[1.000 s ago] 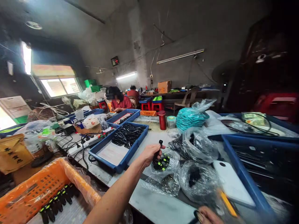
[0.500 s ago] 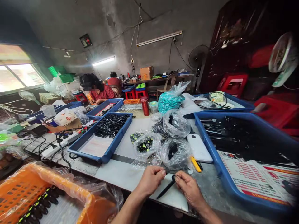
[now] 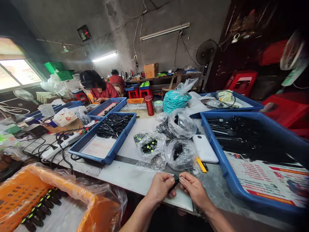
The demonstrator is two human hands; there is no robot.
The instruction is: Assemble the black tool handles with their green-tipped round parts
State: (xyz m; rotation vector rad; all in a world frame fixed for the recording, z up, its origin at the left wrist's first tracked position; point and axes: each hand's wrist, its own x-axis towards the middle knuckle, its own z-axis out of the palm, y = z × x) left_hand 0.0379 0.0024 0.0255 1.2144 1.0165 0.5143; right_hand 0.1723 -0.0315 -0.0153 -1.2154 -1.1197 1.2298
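Both hands meet over the near table edge around a slim black piece (image 3: 176,180), whose exact kind I cannot make out. My left hand (image 3: 159,187) is closed round its body, and the fingers cover most of it. At its upper end, the thumb and fingertips of my right hand (image 3: 192,187) pinch it. Just beyond the hands sit an open clear bag of small black parts (image 3: 178,153), a bag of black parts with yellow-green dots (image 3: 149,145) and a pile of tiny metal bits (image 3: 158,162). A yellow-handled tool (image 3: 201,165) lies to the right.
Blue trays of slim black pieces flank the work spot, one left (image 3: 108,159) and one right (image 3: 224,167). A white phone (image 3: 205,148) lies by the right tray. An orange crate (image 3: 90,206) stands lower left. A co-worker (image 3: 102,91) sits across the table.
My left hand has come over to the black piece and closed on it. The piece has swung up from pointing down-left below the right hand to lying between both hands.
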